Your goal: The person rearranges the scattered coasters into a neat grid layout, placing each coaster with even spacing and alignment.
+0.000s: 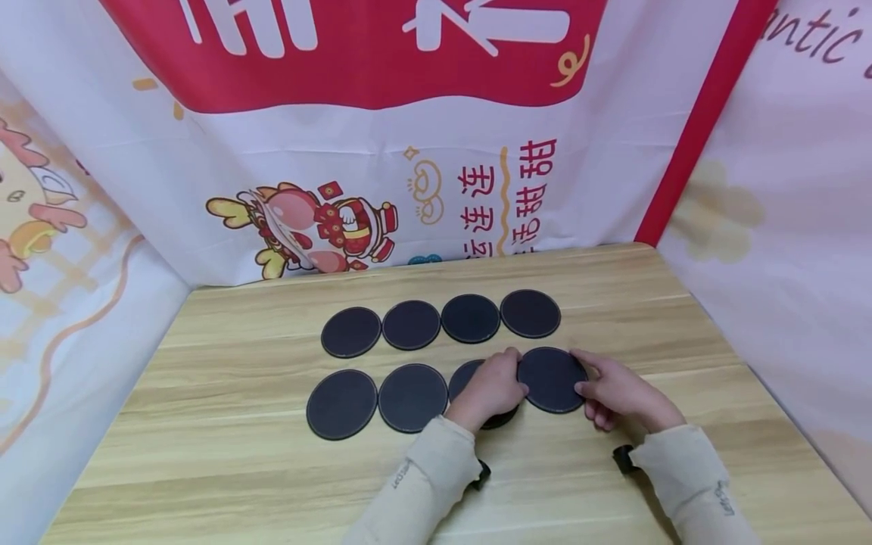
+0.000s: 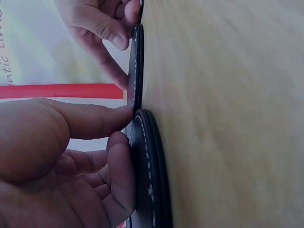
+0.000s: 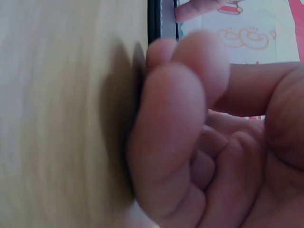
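A round black leather coaster [image 1: 552,380] with pale edge stitching lies flat at the right end of the near row. At its left rim, my left hand [image 1: 492,386] holds the edge with thumb and forefinger, partly covering the neighbouring coaster [image 1: 500,418]. My right hand [image 1: 618,390] grips the right rim with thumb and forefinger, its other fingers curled beneath. In the left wrist view, the left thumb [image 2: 102,119] touches where the two coasters [image 2: 136,71] meet. Blurred fingers [image 3: 166,118] hide most of the coaster in the right wrist view.
Two more coasters [image 1: 341,404] [image 1: 412,397] continue the near row leftward. Behind it runs a far row of several matching coasters [image 1: 412,325]. The wood-grain table [image 1: 225,454] meets printed white cloth walls [image 1: 381,144] at the back and sides.
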Demonstrator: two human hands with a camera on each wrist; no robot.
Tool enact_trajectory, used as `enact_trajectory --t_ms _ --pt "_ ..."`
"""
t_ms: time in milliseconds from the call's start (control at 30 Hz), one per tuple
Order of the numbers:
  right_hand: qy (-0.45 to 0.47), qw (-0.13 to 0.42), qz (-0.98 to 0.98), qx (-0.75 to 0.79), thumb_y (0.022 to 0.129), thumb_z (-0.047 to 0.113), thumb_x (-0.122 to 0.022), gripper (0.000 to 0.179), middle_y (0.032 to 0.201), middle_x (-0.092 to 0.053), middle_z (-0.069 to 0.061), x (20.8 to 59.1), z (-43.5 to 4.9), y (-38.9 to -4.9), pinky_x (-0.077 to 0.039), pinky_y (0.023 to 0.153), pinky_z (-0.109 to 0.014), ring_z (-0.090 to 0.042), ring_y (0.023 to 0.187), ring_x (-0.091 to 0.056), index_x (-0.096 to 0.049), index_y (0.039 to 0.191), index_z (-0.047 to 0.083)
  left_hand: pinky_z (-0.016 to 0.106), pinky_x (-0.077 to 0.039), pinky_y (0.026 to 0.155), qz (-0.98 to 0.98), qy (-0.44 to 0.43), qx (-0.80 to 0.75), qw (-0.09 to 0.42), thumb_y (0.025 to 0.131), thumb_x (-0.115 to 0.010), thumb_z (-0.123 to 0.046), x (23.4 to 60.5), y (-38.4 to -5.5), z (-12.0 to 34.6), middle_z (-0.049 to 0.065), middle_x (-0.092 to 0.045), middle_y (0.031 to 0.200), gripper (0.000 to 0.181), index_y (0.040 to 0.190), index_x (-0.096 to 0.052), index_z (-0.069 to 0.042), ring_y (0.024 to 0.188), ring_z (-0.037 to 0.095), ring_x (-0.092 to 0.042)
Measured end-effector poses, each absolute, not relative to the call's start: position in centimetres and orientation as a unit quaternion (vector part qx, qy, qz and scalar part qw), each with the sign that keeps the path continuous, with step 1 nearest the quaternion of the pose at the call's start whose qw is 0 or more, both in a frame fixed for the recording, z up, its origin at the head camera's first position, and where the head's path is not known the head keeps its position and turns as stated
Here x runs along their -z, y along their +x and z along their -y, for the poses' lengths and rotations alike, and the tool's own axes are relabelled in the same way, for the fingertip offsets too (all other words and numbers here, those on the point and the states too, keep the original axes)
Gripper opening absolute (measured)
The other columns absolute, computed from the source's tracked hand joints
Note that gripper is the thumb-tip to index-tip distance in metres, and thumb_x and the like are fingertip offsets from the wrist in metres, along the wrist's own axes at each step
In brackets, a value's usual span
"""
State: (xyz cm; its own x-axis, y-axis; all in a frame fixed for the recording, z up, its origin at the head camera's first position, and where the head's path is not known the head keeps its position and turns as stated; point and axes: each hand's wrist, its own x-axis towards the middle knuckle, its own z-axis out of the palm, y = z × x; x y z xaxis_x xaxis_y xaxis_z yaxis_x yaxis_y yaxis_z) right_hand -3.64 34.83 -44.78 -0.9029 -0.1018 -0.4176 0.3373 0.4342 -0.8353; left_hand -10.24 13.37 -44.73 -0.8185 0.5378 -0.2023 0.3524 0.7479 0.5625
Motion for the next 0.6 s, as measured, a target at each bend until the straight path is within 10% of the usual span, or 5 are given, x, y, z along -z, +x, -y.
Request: enact_trajectory --t_ms 600 --pt "0.062 0.213 -0.789 0.572 0.104 -0.001 -0.041 0.053 0.068 -0.06 -0.014 45.0 -38.2 -3.4 -0.052 0.047 -0.032 -0.017 0.049 -0.054 -0.03 0.156 0.002 0.036 -0.05 0.096 -0.919 0.242 -0.257 0.176 0.094 -0.071 -0.014 44.7 -10.1 -13.4 0.014 -0.063 0.127 0.045 0.136 -0.057 -0.004 0.117 0.027 -0.06"
